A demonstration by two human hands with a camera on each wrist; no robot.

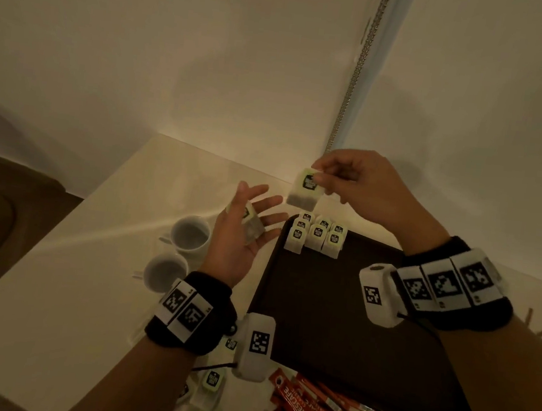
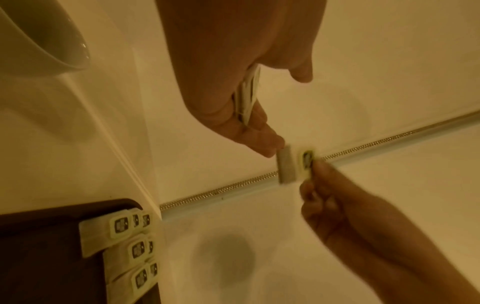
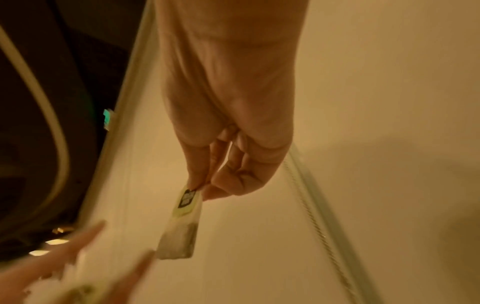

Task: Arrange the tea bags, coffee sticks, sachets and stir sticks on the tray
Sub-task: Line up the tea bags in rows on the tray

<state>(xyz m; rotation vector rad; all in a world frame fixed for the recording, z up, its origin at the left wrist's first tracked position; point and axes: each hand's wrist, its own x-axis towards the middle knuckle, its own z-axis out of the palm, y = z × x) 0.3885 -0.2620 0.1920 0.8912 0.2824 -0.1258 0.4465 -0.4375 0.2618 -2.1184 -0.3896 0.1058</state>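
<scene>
My right hand pinches a tea bag by its tag, left hand spread cradling spares; I'd lower it squarely beside the row on the tray.

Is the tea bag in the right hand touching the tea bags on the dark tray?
Apart. The head view shows the held tea bag hanging above the row, a gap between.

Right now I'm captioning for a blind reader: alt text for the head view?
The right hand pinches a tea bag above a dark tray where tea bags stand in rows; the left hand, fingers spread, cradles another tea bag beside two white cups.
</scene>
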